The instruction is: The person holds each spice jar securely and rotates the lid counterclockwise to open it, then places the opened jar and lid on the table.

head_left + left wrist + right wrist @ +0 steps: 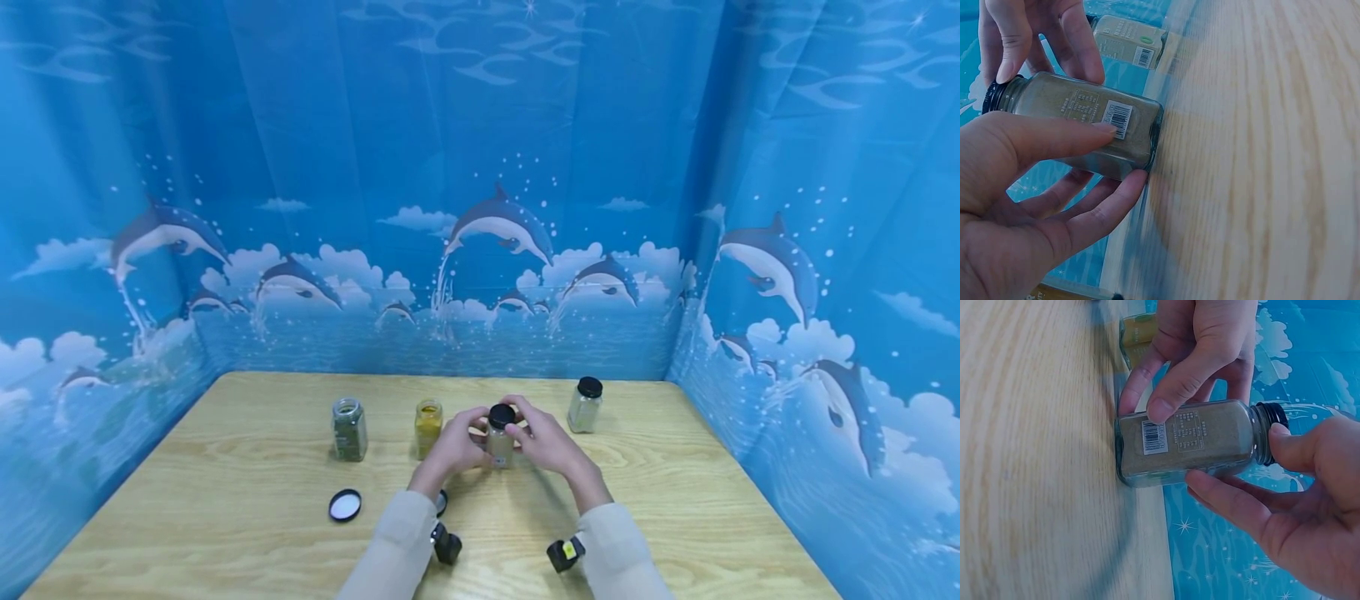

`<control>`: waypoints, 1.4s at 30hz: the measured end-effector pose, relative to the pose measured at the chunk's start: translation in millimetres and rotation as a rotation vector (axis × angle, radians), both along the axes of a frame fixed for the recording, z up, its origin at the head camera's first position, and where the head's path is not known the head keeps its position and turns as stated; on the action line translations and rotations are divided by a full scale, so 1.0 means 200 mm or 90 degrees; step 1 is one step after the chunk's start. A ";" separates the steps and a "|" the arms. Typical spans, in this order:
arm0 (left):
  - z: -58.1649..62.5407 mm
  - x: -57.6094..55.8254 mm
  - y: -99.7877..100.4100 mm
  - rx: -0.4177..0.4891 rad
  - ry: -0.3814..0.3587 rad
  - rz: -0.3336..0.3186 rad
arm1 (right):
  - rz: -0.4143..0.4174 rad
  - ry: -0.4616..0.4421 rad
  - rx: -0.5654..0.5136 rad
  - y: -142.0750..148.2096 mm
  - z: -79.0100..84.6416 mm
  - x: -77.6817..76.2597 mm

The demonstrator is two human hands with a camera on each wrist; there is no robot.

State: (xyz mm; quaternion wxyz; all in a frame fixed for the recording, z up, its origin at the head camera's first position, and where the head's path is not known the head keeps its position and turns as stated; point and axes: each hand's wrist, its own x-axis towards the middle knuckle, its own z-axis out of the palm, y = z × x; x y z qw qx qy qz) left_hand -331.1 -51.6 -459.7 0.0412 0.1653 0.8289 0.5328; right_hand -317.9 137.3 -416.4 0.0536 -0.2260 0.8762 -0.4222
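Note:
A square glass spice jar [500, 447] of greyish-brown powder stands upright between both hands, its black lid [502, 415] on top. My left hand [456, 446] grips the body, with the thumb across the barcode label [1117, 119] and the fingers around the far side. From the right, my right hand [551, 442] holds the jar near its top. In the right wrist view its thumb [1288, 447] lies against the side of the lid, while its fingers [1229, 497] reach along the glass below.
Left of the hands stand two lidless jars, one with green flakes [349, 437] and one with yellow powder [428, 427]. A black-lidded jar of pale powder [585, 408] stands back right. One loose lid [345, 506] lies front left; another [441, 502] is partly behind the left forearm.

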 end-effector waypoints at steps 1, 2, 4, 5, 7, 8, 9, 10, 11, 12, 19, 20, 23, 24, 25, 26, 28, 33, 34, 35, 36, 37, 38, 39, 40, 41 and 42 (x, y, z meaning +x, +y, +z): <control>0.00 0.00 0.00 0.000 0.000 0.000 | -0.001 -0.003 -0.002 0.00 0.00 0.00; 0.00 0.00 0.00 0.000 0.000 0.000 | -0.003 -0.007 -0.004 0.00 0.00 0.00; 0.00 0.00 0.00 0.001 0.002 -0.001 | -0.011 -0.013 -0.006 0.00 0.00 0.00; 0.00 0.00 0.00 0.002 0.004 -0.001 | -0.015 -0.014 -0.005 0.00 0.00 0.01; 0.00 0.00 0.00 0.004 0.004 0.000 | -0.028 -0.014 -0.001 0.00 0.00 0.01; 0.00 0.00 0.00 0.003 0.005 0.000 | -0.035 -0.011 0.000 0.00 -0.01 0.01; 0.00 0.00 0.00 0.003 0.005 0.001 | -0.042 -0.008 0.003 -0.01 -0.01 0.01; 0.00 0.00 0.00 0.003 0.004 0.002 | -0.049 -0.004 0.006 -0.01 -0.01 0.00; 0.00 0.00 0.00 0.003 0.003 0.003 | -0.055 -0.002 0.004 -0.01 -0.01 0.00; 0.01 0.00 0.00 0.002 0.003 0.004 | -0.065 0.001 0.003 -0.02 -0.01 0.01; 0.01 0.01 0.00 0.005 0.000 0.000 | -0.115 0.023 0.001 -0.05 -0.02 0.01; 0.02 0.01 0.00 0.005 0.000 0.000 | -0.117 0.028 0.005 -0.05 -0.02 0.01; 0.01 0.01 0.00 0.003 0.001 0.003 | -0.119 0.047 0.014 -0.06 -0.02 0.02; 0.01 0.01 0.00 0.001 0.002 0.004 | -0.118 0.051 0.014 -0.06 -0.02 0.02; 0.01 0.01 0.00 0.000 0.001 0.005 | -0.117 0.055 0.016 -0.06 -0.02 0.02; 0.01 0.01 0.00 0.000 0.001 0.006 | -0.115 0.057 0.018 -0.06 -0.02 0.02; 0.01 0.01 0.00 -0.001 0.000 0.007 | -0.109 0.060 0.024 -0.06 -0.02 0.02; 0.01 0.01 0.00 0.002 0.000 0.005 | -0.106 0.046 0.035 -0.06 -0.02 0.02; 0.01 0.01 0.00 0.002 0.003 0.004 | -0.106 0.045 0.037 -0.06 -0.02 0.01; 0.01 0.01 0.00 0.003 0.005 0.004 | -0.106 0.041 0.037 -0.06 -0.01 0.01; 0.01 0.01 0.00 0.004 0.006 0.004 | -0.105 0.040 0.038 -0.06 -0.01 0.01; 0.01 0.01 0.00 0.003 0.008 0.003 | -0.103 0.039 0.039 -0.06 -0.01 0.01; 0.01 0.01 0.00 0.002 0.009 0.004 | -0.101 0.039 0.041 -0.06 -0.01 0.01; 0.01 0.01 0.00 0.001 0.010 0.005 | -0.100 0.038 0.042 -0.06 -0.01 0.01; 0.01 0.01 0.00 0.000 0.008 0.005 | -0.098 0.036 0.044 -0.06 -0.01 0.01; 0.01 0.01 0.00 -0.002 0.005 0.007 | -0.096 0.032 0.044 -0.06 -0.01 0.01; 0.01 0.01 0.00 -0.003 0.003 0.008 | -0.091 0.030 0.046 -0.06 0.00 0.01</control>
